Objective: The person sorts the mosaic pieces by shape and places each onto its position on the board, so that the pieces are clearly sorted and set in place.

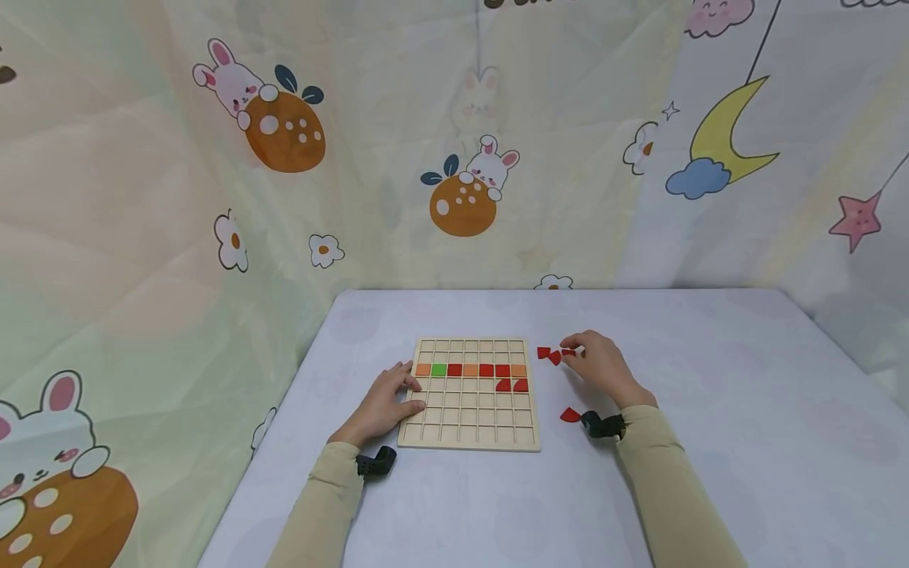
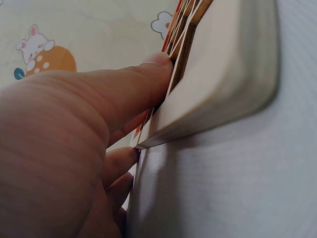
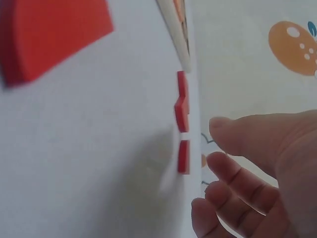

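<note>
On the pale desk [image 1: 746, 339] lies a wooden grid board [image 1: 454, 430], its third row filled with square tiles [image 1: 470, 370] in orange, green and red; two curved red pieces [image 1: 503, 385] sit in the row below, at the right end. The left hand [image 1: 383, 400] rests at the board's left edge, thumb and fingers spread apart, the thumb on its top face. Beside the board's upper right corner, the right hand [image 1: 600, 359] hovers with fingers parted, holding nothing, near three red pieces [image 1: 555, 357]. Another red piece [image 1: 570, 415] lies nearer the person, beside the black wrist camera [image 1: 604, 426].
</note>
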### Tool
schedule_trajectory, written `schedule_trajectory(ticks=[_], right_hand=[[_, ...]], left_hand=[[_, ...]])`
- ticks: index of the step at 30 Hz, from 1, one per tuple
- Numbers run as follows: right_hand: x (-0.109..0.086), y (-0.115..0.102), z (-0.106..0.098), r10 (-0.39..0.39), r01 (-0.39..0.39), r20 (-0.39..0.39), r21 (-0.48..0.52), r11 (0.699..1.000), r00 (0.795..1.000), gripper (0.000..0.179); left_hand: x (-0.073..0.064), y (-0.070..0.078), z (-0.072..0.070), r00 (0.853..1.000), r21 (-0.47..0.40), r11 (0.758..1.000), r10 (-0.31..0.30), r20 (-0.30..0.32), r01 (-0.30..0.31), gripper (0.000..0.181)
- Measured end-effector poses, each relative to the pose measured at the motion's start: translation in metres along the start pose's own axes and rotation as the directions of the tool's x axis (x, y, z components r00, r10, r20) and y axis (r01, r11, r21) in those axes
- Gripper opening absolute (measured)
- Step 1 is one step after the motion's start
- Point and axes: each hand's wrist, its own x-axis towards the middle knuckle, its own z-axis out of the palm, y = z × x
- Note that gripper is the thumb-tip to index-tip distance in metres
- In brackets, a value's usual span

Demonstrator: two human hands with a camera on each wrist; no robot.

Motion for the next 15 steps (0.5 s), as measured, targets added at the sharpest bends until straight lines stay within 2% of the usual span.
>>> schedule_trajectory(ticks=[9,15], right_hand=[[0.004,0.015,0.008,-0.007,0.007,0.059,-0.009,1.000,0.998,0.043],[0.004,0.016,0.009,-0.015,0.015,0.067,0.001,1.000,0.998,0.042]], left_hand=[[0.001,-0.002,0.001,1.000,0.010,1.000,-0.005,-0.006,0.005,0.022],[0.000,-0.001,0.001,1.000,0.011,1.000,-0.004,-0.010,0.004,0.023]])
